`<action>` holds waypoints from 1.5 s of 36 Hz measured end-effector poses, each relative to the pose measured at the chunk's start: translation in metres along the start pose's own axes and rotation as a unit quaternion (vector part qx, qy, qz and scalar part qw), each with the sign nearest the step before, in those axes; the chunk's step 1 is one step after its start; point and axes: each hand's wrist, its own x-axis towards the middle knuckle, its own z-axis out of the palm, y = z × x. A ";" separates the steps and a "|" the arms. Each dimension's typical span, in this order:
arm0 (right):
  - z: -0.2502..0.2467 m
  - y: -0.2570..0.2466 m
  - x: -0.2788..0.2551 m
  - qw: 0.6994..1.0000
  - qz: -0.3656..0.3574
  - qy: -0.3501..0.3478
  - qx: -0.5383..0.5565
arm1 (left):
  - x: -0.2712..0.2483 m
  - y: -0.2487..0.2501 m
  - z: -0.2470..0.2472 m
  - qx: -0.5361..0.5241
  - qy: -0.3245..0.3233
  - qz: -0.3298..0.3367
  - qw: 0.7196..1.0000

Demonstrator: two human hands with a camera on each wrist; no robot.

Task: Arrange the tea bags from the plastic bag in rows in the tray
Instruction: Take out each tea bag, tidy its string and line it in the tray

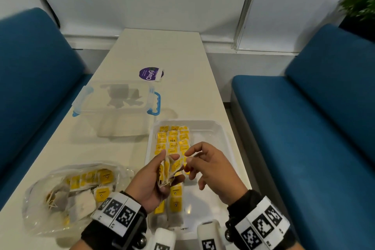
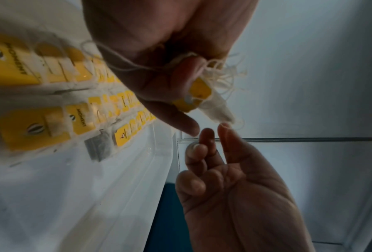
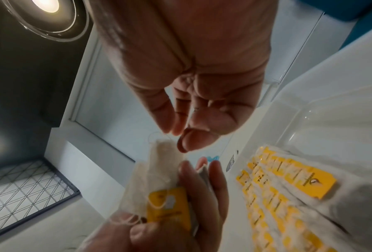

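Observation:
My left hand (image 1: 169, 157) grips a bunch of tea bags (image 1: 168, 170) with yellow tags above the white tray (image 1: 223, 134). Their loose strings stick out of the fist in the left wrist view, around the bunch of tea bags (image 2: 202, 95). My right hand (image 1: 189, 156) hovers just to the right with fingers loosely curled, holding nothing; its fingertips (image 2: 223, 126) reach the tip of one bag. Rows of tea bags (image 1: 172, 140) fill the tray's left side. The plastic bag (image 1: 60, 199) with more tea bags lies at the near left.
A clear container with blue clasps (image 1: 115, 99) stands behind the plastic bag. A purple round label (image 1: 151, 74) lies farther back on the white table. Blue sofas (image 1: 304, 128) flank the table on both sides. The tray's right half (image 1: 209, 148) holds no bags.

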 end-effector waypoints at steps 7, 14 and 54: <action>0.013 0.007 0.004 0.998 -0.022 0.023 -0.047 | -0.004 -0.003 0.003 0.008 -0.011 0.038 0.999; 0.005 0.006 0.005 0.993 -0.099 0.068 -0.020 | -0.006 -0.004 -0.001 -0.014 -0.001 0.056 0.998; -0.001 0.023 0.005 0.988 -0.044 0.029 0.146 | 0.001 0.000 -0.002 0.243 0.016 0.196 0.950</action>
